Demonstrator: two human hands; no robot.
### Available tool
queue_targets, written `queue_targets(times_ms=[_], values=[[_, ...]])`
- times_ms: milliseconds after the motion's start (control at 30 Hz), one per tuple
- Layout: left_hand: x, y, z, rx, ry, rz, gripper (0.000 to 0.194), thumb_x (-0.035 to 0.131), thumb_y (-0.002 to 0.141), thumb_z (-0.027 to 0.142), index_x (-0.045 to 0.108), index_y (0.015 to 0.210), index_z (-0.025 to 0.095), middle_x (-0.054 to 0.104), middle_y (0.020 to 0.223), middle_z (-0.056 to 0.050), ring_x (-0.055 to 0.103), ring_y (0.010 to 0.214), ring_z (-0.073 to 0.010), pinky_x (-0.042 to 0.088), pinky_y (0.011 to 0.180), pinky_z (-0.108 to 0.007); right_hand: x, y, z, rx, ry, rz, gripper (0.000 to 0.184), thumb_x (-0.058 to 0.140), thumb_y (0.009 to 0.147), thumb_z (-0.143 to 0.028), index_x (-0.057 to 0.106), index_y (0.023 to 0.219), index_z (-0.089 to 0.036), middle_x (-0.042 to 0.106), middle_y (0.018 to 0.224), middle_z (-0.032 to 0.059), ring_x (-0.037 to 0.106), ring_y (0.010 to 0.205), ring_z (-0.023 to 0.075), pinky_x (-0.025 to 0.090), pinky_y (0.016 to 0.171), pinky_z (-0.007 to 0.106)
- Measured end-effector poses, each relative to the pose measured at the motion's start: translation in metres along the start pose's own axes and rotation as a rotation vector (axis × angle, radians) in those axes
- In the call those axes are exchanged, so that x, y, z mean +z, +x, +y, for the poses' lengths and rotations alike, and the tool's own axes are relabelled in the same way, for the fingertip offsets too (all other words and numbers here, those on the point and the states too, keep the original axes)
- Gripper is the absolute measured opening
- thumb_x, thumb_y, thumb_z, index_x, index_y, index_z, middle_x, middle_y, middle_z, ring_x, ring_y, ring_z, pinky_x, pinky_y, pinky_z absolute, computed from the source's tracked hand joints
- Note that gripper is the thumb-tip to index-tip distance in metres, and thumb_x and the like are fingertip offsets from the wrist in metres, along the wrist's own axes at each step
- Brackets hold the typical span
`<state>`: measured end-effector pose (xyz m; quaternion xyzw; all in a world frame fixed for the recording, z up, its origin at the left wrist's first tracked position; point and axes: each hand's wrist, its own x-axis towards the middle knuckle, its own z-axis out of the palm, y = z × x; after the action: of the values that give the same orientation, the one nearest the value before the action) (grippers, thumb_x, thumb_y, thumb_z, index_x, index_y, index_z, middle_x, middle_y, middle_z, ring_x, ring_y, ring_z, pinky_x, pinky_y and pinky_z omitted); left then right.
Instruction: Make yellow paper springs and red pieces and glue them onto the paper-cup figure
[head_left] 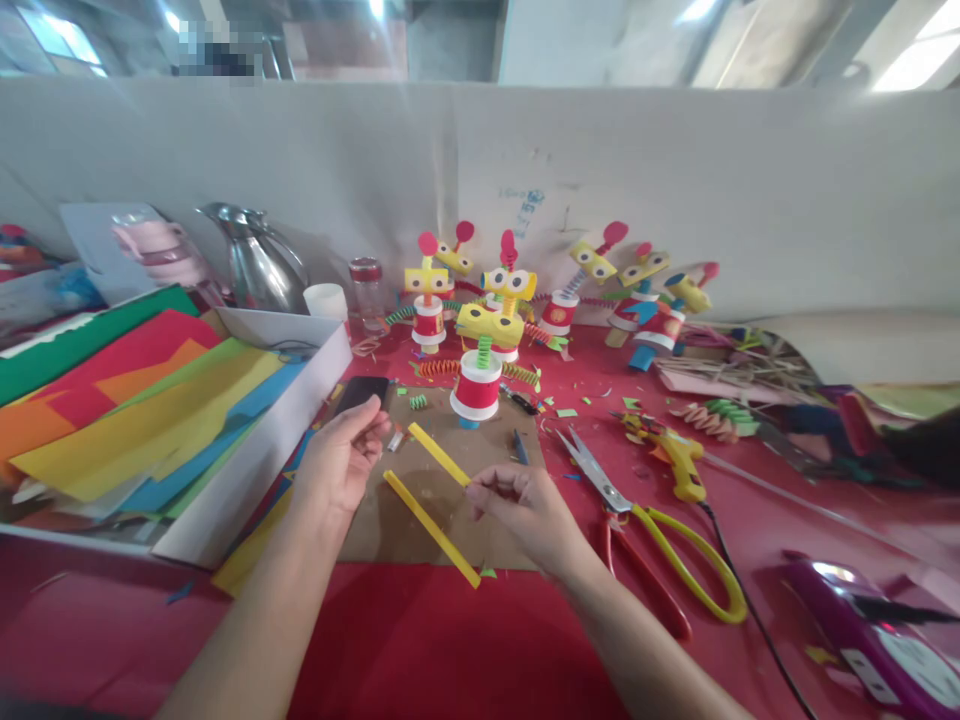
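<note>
Over the cardboard [360, 535], right hand [525, 510] has a yellow strip [439, 453] pinched at one end, second strip [431, 528] lying nearer. Left hand [345, 445] is loosely curled by the phone [360, 391], can't tell if it's gripping anything.

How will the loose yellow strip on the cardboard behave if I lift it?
The loose yellow strip looks narrow and papery, so probably very light. It may hold fairly stiff, since the matching strip in your right hand juts out straight. Lying flat, it seems unlikely to roll.
</note>
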<state>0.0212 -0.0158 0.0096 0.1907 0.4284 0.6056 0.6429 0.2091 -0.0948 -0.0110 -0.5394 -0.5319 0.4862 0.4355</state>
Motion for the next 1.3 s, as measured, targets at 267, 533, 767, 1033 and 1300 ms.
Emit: queue_targets(times_ms=[267,533,767,1033,1300], values=[[0.002,-0.014,-0.016,-0.190,0.422,-0.338,0.034,0.090,0.052,0.031,0.073,0.074,0.012,0.071,0.070,-0.005,0.065,0.063,-0.0098,0.041,0.054,-0.016,0.002,0.001,0.004,-0.041,0.016,0.036,0.023,0.062,0.079,-0.037,0.065,0.066,-0.019,0.067,0.063,0.0014,0.060,0.061,0.0141,0.044,0.063,0.026],[-0.002,-0.004,-0.009,0.015,0.315,-0.191,0.024,0.084,0.055,0.031,0.071,0.068,0.014,0.066,0.062,-0.002,0.058,0.060,-0.0085,0.034,0.054,-0.019,0.001,0.001,0.002,-0.047,-0.042,0.016,0.020,0.061,0.079,-0.033,0.066,0.066,-0.019,0.067,0.061,0.0010,0.061,0.062,0.0148,0.044,0.064,0.026],[-0.010,-0.008,-0.012,0.238,1.226,-0.641,0.007,0.073,0.067,0.024,0.073,0.073,0.021,0.070,0.074,-0.002,0.059,0.074,-0.0175,0.039,0.069,-0.028,-0.004,-0.001,0.002,-0.153,0.047,0.227,0.018,0.064,0.080,-0.033,0.066,0.070,-0.019,0.066,0.063,-0.0003,0.059,0.063,0.0139,0.043,0.064,0.025],[-0.005,-0.023,-0.023,0.372,1.666,-1.091,0.016,0.061,0.070,0.007,0.062,0.061,0.020,0.063,0.071,-0.003,0.055,0.085,-0.0209,0.036,0.071,-0.028,-0.003,-0.007,-0.006,-0.261,0.090,0.354,0.015,0.065,0.083,-0.033,0.068,0.078,-0.019,0.067,0.066,0.0000,0.059,0.065,0.0140,0.044,0.065,0.026],[0.001,-0.031,-0.007,0.301,1.134,-0.889,0.005,0.059,0.081,0.022,0.061,0.077,0.022,0.060,0.077,0.000,0.052,0.076,-0.0171,0.038,0.070,-0.026,-0.002,-0.007,-0.004,-0.258,0.095,0.406,0.019,0.063,0.084,-0.038,0.066,0.079,-0.020,0.065,0.068,0.0016,0.057,0.064,0.0148,0.044,0.061,0.026]])
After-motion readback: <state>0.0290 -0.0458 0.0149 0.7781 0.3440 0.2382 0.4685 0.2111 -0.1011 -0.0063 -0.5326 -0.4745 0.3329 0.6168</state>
